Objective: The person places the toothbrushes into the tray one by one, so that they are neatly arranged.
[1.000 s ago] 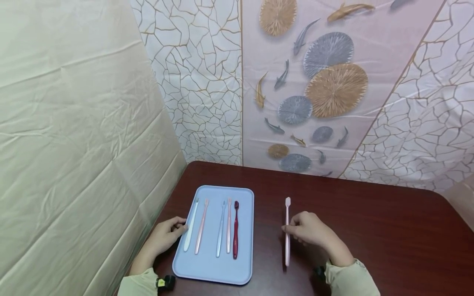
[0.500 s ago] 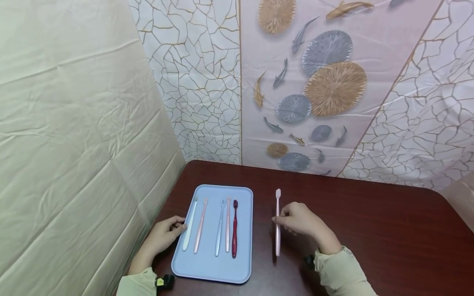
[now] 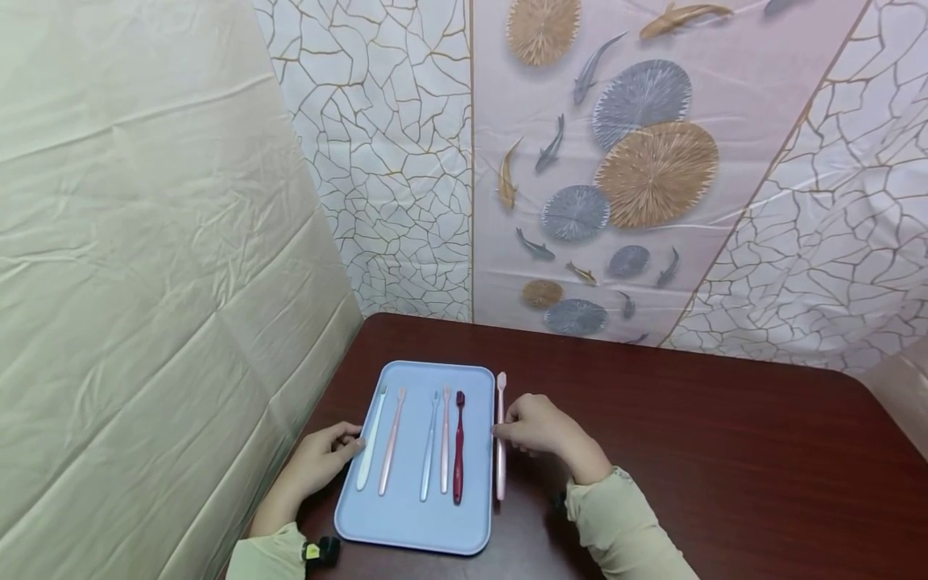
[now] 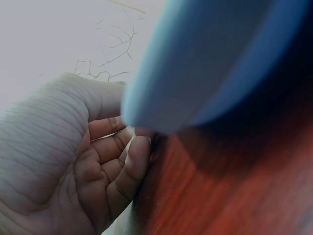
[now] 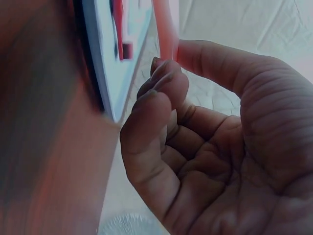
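Observation:
My right hand (image 3: 540,427) pinches a pink toothbrush (image 3: 501,475) between thumb and fingertips, its head pointing away from me. It stands along the right rim of the light blue tray (image 3: 413,524). The brush handle shows at the top of the right wrist view. My left hand (image 3: 319,463) grips the tray's left edge, thumb at the rim and fingers curled beneath it. On the tray lie a white toothbrush (image 3: 370,455), a pink one on the left, a pale blue toothbrush (image 3: 429,459), another pink one and a dark red toothbrush (image 3: 458,463), roughly side by side.
The tray rests on a dark red-brown wooden table (image 3: 696,451), left of its middle. A pale cloth wall (image 3: 181,322) rises along the left, and a patterned curtain (image 3: 406,201) hangs behind the far edge. A wider gap separates the left pink brush from the pale blue one.
My right hand has carried the pink toothbrush leftward, from well out over the table to the tray's right rim. My left hand and the brushes on the tray stay put.

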The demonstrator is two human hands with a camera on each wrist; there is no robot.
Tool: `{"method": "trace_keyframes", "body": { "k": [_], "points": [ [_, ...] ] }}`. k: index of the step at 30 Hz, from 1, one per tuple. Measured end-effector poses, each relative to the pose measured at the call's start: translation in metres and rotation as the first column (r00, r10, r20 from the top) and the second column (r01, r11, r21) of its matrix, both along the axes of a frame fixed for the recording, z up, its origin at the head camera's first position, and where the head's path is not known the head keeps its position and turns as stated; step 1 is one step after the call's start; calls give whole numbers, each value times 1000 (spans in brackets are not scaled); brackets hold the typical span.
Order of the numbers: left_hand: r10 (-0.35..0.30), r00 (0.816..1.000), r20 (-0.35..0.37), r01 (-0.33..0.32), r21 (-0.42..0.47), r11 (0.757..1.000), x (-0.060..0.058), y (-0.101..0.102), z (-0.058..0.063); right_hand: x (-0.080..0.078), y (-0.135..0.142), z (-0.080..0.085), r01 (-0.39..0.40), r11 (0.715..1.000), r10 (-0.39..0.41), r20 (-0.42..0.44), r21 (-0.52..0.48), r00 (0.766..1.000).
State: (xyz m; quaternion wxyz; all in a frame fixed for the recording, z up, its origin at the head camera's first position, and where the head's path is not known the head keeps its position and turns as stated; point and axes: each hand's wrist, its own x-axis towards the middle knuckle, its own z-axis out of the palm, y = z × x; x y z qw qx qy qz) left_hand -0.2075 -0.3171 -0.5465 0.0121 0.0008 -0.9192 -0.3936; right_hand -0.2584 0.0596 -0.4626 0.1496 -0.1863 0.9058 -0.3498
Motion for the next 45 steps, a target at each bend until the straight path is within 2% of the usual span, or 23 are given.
{"method": "trace_keyframes", "body": {
  "k": [7, 15, 20, 26, 45],
  "points": [
    [1, 1000, -1, -1, -5, 1000, 0, -1, -1, -4, -31, -19, -31, 999, 32, -39, 39, 999],
    [-8, 1000, -10, 8, -7, 1000, -1, 0, -1, -6, -46, -33, 37, 997, -33, -69, 65, 997],
    [-6, 1000, -13, 6, -11, 1000, 0, 1, 0, -7, -49, -40, 55, 995, -46, -110, 86, 993],
    [-10, 1000, -15, 10, -5, 1000, 1, 1, 2, -3, -55, -39, 68, 986, -44, -162, 150, 986],
    [3, 1000, -4, -3, -16, 1000, 0, 1, 0, 0, -56, -35, 64, 972, -20, -189, 225, 982]
  ]
}}
